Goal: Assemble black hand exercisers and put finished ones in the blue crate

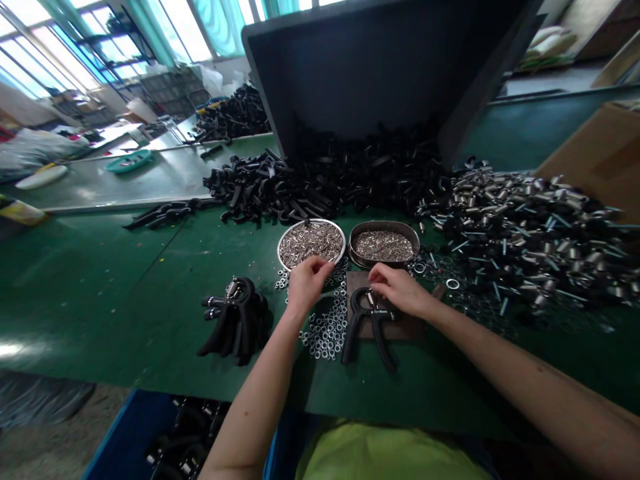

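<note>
My left hand [306, 283] is closed in a pinch at the front rim of a round dish [279, 257] full of small metal pins [310, 241]. Whatever sits between those fingertips is too small to make out. On a brown plate [356, 279] lies a black hand grip exerciser [353, 327] with a metal spring, its handles pointing toward me. Curled over its ring end is my right hand [403, 291], fingertips pinched close to the spring; what they hold is hidden. Loose hex nuts [327, 333] are scattered between my two hands.
Several assembled hand grips [237, 320] stand bunched at left. An oval tin [416, 250] of small metal parts is beside the dish. Black handles [280, 187] spill from a big dark bin [350, 80]. Springs and bolts [540, 233] pile up right. A blue crate [123, 433] sits below.
</note>
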The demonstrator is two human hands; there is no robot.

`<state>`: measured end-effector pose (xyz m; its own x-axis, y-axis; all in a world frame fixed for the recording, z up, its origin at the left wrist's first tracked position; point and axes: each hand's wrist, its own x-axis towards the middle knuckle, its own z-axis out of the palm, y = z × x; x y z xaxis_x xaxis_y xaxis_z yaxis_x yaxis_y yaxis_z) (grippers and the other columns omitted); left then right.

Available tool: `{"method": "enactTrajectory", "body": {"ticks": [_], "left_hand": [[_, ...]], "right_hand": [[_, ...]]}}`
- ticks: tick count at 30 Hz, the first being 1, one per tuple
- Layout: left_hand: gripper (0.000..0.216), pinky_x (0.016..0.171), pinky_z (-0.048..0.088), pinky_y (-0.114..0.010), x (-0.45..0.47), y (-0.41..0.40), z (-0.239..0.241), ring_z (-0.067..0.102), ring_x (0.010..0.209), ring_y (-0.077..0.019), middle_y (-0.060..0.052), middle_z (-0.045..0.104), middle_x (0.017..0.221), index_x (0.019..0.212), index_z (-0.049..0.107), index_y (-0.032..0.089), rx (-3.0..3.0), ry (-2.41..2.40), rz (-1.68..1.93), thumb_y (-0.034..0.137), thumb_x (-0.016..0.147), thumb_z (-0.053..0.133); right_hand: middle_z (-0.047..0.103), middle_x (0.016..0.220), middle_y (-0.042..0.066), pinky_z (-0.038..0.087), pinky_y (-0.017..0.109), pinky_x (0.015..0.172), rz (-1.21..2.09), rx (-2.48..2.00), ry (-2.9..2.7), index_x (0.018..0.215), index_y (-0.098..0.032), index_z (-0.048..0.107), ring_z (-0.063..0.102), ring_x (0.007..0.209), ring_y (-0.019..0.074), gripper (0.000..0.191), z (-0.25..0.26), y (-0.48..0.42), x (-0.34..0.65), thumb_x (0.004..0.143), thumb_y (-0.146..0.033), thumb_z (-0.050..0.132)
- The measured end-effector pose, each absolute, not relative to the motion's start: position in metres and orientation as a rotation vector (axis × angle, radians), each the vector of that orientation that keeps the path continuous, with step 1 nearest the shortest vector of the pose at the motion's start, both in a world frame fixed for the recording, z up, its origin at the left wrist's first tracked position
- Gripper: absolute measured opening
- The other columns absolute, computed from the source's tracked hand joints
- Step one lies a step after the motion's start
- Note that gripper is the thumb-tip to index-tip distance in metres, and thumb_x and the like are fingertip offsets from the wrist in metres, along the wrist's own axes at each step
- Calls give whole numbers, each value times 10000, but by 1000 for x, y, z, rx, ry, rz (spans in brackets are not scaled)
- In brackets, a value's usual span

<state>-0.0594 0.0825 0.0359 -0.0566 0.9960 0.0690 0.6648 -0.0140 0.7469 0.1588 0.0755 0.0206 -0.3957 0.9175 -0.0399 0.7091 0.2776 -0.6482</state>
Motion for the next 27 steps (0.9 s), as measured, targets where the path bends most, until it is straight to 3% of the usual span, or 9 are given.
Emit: {"method": "enactTrajectory", "body": {"ticks": [5, 10, 16, 20, 24, 27], "left_hand": [[210, 475, 419, -211, -55, 49, 23, 613, 571, -130, -16, 681, 762, 917, 637, 172, 1404, 1407, 788, 329, 806, 555], [163, 558, 410, -206, -42, 31, 18, 599, 619, -126, 16, 655, 670, 772, 631, 182, 1617, 1396, 737, 340, 797, 605], [112, 640, 391, -219, -23, 28, 16, 568, 709, -130, -6, 632, 750, 755, 656, 181, 1995, 1450, 676, 268, 813, 617], [119, 654, 398, -224, -20, 28, 13, 564, 724, -129, -9, 617, 790, 779, 645, 184, 2074, 1469, 596, 275, 835, 593], [146, 667, 402, -227, -19, 26, 11, 572, 765, -134, -15, 622, 832, 819, 629, 186, 2266, 1471, 542, 297, 868, 547], [192, 665, 393, -249, -16, 22, 12, 566, 785, -151, -29, 629, 856, 849, 625, 191, 2558, 1417, 437, 290, 908, 471]], "right_hand": [[673, 870, 61, 415, 262, 665, 634, -1493, -2462, 940, -175, 539, 622, 806, 177, 154, 29, 79, 146, 817, -115, 470], [671, 882, 90, 399, 296, 684, 462, -1434, -2669, 935, -175, 566, 613, 857, 225, 159, 40, 75, 127, 805, -115, 495], [644, 999, 71, 436, 293, 719, 289, -1559, -2610, 1027, -201, 538, 585, 953, 208, 175, 36, 49, 174, 893, -287, 464], [616, 930, 66, 435, 298, 591, 83, -1862, -2493, 922, -214, 541, 582, 861, 231, 192, 16, 8, 249, 847, -387, 506], [594, 813, 90, 443, 336, 609, -136, -2047, -2406, 845, -173, 529, 576, 760, 243, 239, -9, -29, 296, 836, -408, 492], [623, 837, 113, 439, 357, 626, -254, -2091, -2349, 885, -145, 543, 597, 762, 259, 238, -11, -37, 296, 876, -354, 428]]}}
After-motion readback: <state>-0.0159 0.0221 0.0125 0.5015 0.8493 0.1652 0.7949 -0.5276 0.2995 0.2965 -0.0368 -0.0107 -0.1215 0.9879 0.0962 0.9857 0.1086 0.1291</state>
